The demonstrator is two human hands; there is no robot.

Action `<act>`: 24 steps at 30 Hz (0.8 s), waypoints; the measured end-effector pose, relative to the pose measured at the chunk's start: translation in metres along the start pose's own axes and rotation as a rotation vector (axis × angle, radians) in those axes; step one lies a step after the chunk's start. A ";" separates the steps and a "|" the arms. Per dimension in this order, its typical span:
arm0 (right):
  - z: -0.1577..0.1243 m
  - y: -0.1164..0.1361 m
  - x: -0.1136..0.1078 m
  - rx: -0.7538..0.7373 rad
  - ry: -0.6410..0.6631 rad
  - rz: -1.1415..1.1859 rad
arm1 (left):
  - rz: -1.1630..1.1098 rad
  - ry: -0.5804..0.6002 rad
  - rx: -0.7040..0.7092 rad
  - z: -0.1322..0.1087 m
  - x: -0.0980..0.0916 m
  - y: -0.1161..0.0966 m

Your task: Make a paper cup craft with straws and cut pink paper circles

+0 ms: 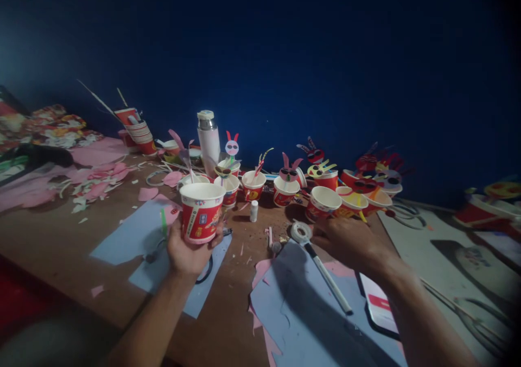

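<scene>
Wooden worktable (52, 236) strewn with paper scraps (95, 179)
Left hand (191, 255) fingers grip red paper cup (201, 213); right hand (350, 242) fingers open beside tape roll (301, 232)

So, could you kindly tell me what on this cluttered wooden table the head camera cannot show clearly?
Head view:
Left hand: fingers partly hidden behind the red-and-white paper cup it holds.
That cup's printed wording: too small to read.
Red paper cups with cut-paper faces, far right: overlapping and dim.
Pale grey sheet: cut off by the right edge.
</scene>
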State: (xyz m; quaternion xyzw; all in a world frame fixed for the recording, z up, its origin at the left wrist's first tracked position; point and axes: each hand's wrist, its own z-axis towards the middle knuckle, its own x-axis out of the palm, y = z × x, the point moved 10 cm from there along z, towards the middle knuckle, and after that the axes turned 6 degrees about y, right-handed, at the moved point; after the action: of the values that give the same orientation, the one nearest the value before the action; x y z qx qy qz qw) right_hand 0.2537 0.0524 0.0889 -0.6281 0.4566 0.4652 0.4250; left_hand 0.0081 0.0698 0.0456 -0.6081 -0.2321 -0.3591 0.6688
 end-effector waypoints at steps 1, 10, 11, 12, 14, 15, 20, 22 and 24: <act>0.001 0.004 0.002 -0.023 0.003 0.005 | -0.032 0.030 -0.006 0.000 0.001 -0.001; -0.007 0.104 0.013 -0.386 -0.047 0.220 | -0.288 0.070 0.168 -0.003 -0.010 -0.037; -0.007 0.119 0.016 -0.404 -0.035 0.220 | -0.288 0.065 0.171 -0.003 -0.012 -0.038; -0.005 0.134 0.019 -0.412 -0.024 0.216 | -0.287 0.065 0.178 -0.003 -0.013 -0.038; 0.002 0.161 0.024 -0.409 -0.014 0.205 | -0.286 0.068 0.198 -0.003 -0.015 -0.041; 0.007 0.171 0.025 -0.386 -0.018 0.203 | -0.285 0.071 0.205 -0.003 -0.016 -0.042; 0.036 0.203 0.031 -0.295 0.017 0.207 | -0.304 0.079 0.164 -0.002 -0.014 -0.038; 0.042 0.210 0.032 -0.279 0.036 0.214 | -0.317 0.086 0.139 -0.002 -0.012 -0.035; 0.045 0.214 0.034 -0.269 0.054 0.221 | -0.324 0.103 0.127 -0.002 -0.009 -0.033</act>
State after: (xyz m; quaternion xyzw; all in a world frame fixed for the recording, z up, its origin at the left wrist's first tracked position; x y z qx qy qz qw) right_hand 0.0422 0.0415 0.0235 -0.6376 0.4675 0.5490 0.2710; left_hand -0.0233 0.0696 0.0603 -0.5002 -0.3147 -0.4775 0.6502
